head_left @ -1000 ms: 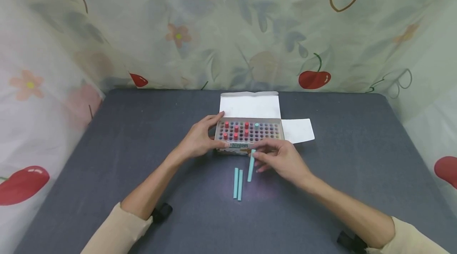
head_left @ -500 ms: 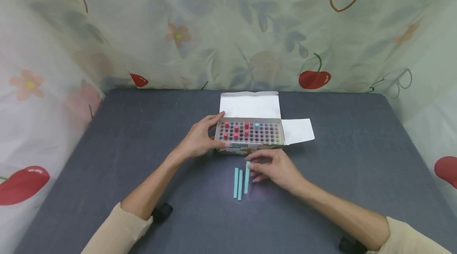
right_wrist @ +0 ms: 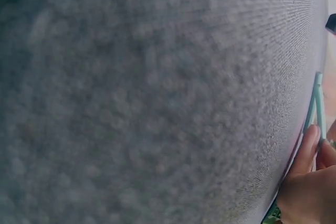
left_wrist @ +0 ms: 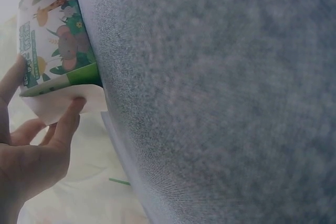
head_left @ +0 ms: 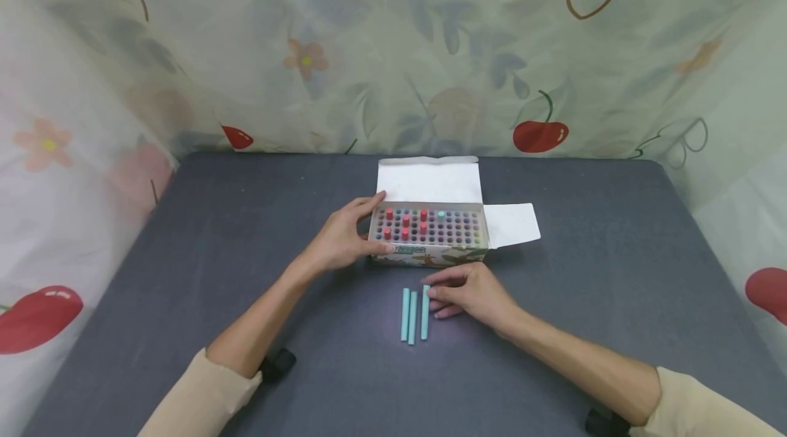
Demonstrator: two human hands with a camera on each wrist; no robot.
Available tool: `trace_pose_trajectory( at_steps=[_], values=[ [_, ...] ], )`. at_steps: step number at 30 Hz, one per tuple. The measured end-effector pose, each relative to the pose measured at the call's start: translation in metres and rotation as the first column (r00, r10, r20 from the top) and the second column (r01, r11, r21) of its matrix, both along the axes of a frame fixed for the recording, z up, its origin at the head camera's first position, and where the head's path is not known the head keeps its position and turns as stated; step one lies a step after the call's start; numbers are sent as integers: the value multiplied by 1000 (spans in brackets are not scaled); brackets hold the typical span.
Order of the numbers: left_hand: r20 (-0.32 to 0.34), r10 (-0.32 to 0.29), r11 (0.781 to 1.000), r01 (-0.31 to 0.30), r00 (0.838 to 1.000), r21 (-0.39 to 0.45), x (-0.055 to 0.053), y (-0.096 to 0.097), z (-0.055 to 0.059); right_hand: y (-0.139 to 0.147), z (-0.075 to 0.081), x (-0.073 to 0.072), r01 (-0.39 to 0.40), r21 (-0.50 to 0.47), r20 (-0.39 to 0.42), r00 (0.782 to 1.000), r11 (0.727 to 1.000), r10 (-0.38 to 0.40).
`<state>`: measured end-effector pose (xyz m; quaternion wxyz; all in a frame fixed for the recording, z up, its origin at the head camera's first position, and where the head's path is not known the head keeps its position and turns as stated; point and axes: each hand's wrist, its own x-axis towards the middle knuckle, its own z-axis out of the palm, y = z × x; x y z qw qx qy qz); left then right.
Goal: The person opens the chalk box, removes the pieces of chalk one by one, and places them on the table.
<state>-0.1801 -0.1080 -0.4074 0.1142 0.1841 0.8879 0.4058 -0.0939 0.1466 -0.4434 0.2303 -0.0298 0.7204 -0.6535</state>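
An open chalk box [head_left: 430, 258] with an animal print stands at the middle of the table. In its holed insert are several red chalk sticks [head_left: 406, 221] and one turquoise chalk [head_left: 440, 216]. My left hand [head_left: 338, 239] holds the box's left end, thumb at the front edge and fingers along the side; the left wrist view shows this hand [left_wrist: 37, 156] against the end flap. In front of the box, my right hand [head_left: 476, 297] pinches the top end of a turquoise chalk stick [head_left: 425, 317]. Just left of it, two more turquoise chalks [head_left: 408, 317] lie side by side.
The box's white lid [head_left: 429, 181] is folded back behind it, and a white side flap [head_left: 513, 224] sticks out to the right. A dark grey cloth covers the table [head_left: 295, 382]. Printed curtains [head_left: 393, 82] hang behind and at both sides.
My right hand has moved down and left from the box's front with the turquoise chalk, bringing it beside the other two. My left hand has stayed at the box.
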Motion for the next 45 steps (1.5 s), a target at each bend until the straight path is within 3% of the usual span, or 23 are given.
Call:
trace_pose_trajectory(
  at_steps=[13,36,45],
  values=[
    [20,15,1000,-15,1000,8,1,0,1,-1,-6,-3,-6,30,20,1000,1000,5],
    [6,18,1000,-18,1000,-2,-1,1,-1,0,0,-2,-25,30,18,1000,999,24],
    [1,14,1000,-14,1000,-6,0,0,-1,4,12,-2,-125,48,-7,992,991,126]
  ],
)
